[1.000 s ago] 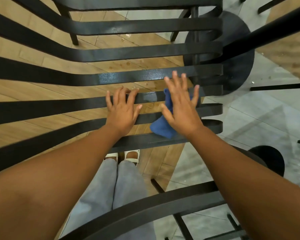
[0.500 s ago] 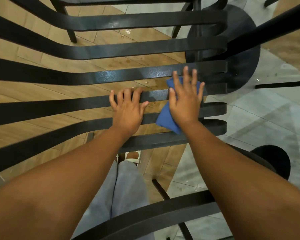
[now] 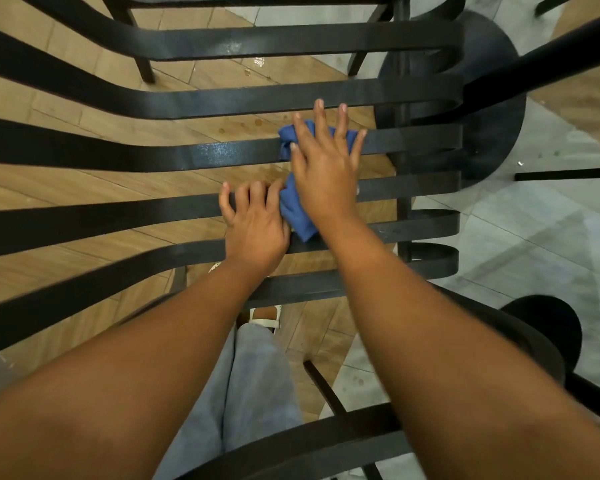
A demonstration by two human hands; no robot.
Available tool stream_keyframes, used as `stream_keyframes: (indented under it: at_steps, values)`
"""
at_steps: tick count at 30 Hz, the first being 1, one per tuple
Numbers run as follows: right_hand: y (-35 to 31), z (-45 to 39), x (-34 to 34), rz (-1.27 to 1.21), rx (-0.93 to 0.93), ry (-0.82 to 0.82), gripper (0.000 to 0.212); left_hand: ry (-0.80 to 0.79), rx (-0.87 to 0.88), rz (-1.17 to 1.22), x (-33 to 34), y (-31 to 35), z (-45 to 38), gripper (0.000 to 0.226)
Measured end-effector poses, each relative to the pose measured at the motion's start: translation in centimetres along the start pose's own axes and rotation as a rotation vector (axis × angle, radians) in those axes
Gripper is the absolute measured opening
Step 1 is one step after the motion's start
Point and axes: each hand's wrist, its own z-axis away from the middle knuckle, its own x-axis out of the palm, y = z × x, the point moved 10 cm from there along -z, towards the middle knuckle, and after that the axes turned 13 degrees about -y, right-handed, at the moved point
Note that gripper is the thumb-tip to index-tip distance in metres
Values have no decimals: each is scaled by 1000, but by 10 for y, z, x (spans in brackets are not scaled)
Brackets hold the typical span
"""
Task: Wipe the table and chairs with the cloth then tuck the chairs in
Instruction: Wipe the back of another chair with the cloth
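Your right hand [image 3: 326,174] presses the blue cloth [image 3: 297,211] flat-fingered onto the chair slats [image 3: 118,216]; at its eight o'clock, your left hand [image 3: 255,228] seemingly curls over one.

My right hand [image 3: 326,174] has slid the blue cloth [image 3: 297,209] one slat farther across the chair seat [image 3: 118,216] over the last second, fingertips now reaching the next far slat. My left hand [image 3: 255,230] has curled its fingers over its slat's edge and now touches the cloth.
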Motion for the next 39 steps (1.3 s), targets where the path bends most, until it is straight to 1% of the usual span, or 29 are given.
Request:
stream_keyframes:
  at_steps: [1,2,3,5,8,11,12,13,14,15,16,18,19,22,23,24,26,28,29,30,32,33,35,39]
  values:
    - [12,-6,0,41,0,-45,44,-11,-1,10,0,0,0,42]
    - [28,-9,-4,53,32,-57,45,-20,-1,24,0,1,-1,42]
    - [48,-10,-10,43,102,-55,46,-26,-4,33,-1,1,-1,42]
    - [90,-4,-23,-6,307,-36,46,-36,-4,31,-1,1,0,43]
    - [144,11,-43,-72,576,34,46,-49,-3,28,0,0,0,43]
    - [174,19,-52,-191,744,63,47,-64,-4,19,1,1,1,43]
    - [173,21,-50,-208,777,48,53,-67,-2,19,1,2,1,43]
    - [163,22,-45,-226,780,30,63,-70,2,18,1,2,0,43]
    - [145,22,-37,-235,745,6,75,-69,1,15,2,3,0,43]
    - [120,21,-26,-224,673,-22,84,-67,-4,12,2,2,0,42]
    - [90,20,-15,-201,571,-49,86,-62,-8,10,2,1,0,42]
    - [41,19,2,-165,384,-112,78,-49,-9,11,0,0,0,42]
    - [32,18,6,-158,334,-138,74,-49,-8,11,1,0,0,42]
    - [38,15,-1,-167,243,-180,66,-94,-15,8,2,1,-1,44]
    - [48,16,-7,-157,250,-191,65,-117,-14,16,3,2,-1,45]
    - [61,19,-14,-153,309,-211,63,-142,-12,30,3,2,-2,47]
    - [86,36,-22,-219,540,-269,61,-182,-2,66,4,2,-2,52]
    - [90,64,-18,-288,754,-307,64,-188,16,91,2,3,-3,51]
    - [82,78,-9,-289,793,-337,68,-193,22,96,3,5,-3,49]
    - [69,89,6,-291,790,-379,71,-194,20,103,4,5,-3,47]
    - [48,103,36,-307,743,-429,78,-138,17,111,2,4,-2,44]
    - [47,104,44,-308,736,-423,79,-107,16,106,1,3,-1,43]
    - [68,101,41,-293,769,-376,80,-101,11,85,3,2,-1,44]
    - [147,104,8,-259,937,-214,79,-79,38,32,-1,6,0,42]
